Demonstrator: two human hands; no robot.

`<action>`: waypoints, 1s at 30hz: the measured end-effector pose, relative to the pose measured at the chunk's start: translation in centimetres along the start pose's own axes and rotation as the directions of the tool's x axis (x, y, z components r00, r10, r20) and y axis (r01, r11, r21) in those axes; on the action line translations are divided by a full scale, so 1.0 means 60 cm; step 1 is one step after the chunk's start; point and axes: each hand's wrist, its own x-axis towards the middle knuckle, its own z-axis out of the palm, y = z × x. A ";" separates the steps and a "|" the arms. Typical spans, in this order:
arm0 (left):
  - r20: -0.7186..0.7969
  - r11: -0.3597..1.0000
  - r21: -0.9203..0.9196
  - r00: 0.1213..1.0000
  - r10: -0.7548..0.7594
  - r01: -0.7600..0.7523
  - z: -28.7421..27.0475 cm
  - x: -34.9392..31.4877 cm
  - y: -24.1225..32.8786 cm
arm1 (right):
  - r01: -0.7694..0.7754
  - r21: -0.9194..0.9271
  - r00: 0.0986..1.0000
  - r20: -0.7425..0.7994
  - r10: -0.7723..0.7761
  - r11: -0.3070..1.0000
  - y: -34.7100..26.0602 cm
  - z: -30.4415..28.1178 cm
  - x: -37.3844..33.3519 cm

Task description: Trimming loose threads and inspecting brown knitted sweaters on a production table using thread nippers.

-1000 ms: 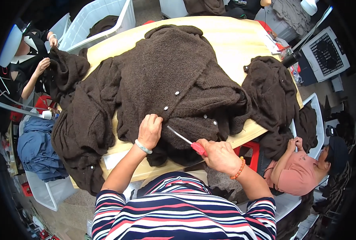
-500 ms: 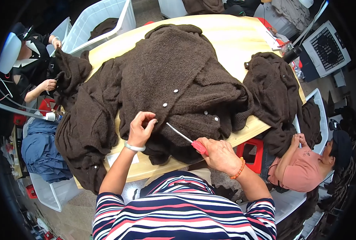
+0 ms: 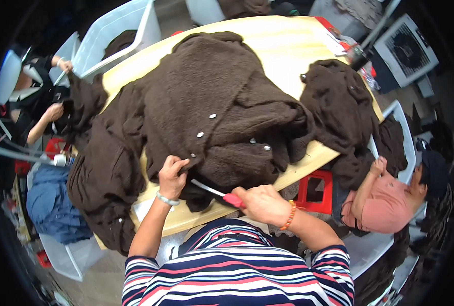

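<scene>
A dark brown knit garment (image 3: 201, 86) with several pale round buttons lies spread over the wooden table in front of me. My left hand (image 3: 173, 178) pinches the garment's near edge, just below a button (image 3: 192, 155). My right hand (image 3: 265, 205) is closed round the red handle of a slim metal-shafted tool (image 3: 209, 188). Its shaft points up and left, with the tip close to my left fingers and against the dark cloth. What kind of tool it is, I cannot make out, and my palm hides part of the handle.
More brown garments lie at the table's left (image 3: 109, 163) and right (image 3: 336, 107). Plastic bins (image 3: 117, 35) stand around the wooden table (image 3: 288, 46). A red stool (image 3: 316, 193) is below its near edge. People handle brown cloth at far left and right; blue cloth (image 3: 58, 196) fills a bin.
The tool and my right hand have shifted left and down, bringing the tip nearer my left hand. My left hand has moved down slightly along the garment's edge. The whole view has shifted a little.
</scene>
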 end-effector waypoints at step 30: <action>0.508 0.462 0.546 0.715 0.480 -0.699 0.180 0.334 0.117 | -0.414 0.344 0.555 -0.638 0.533 0.843 0.447 0.020 0.024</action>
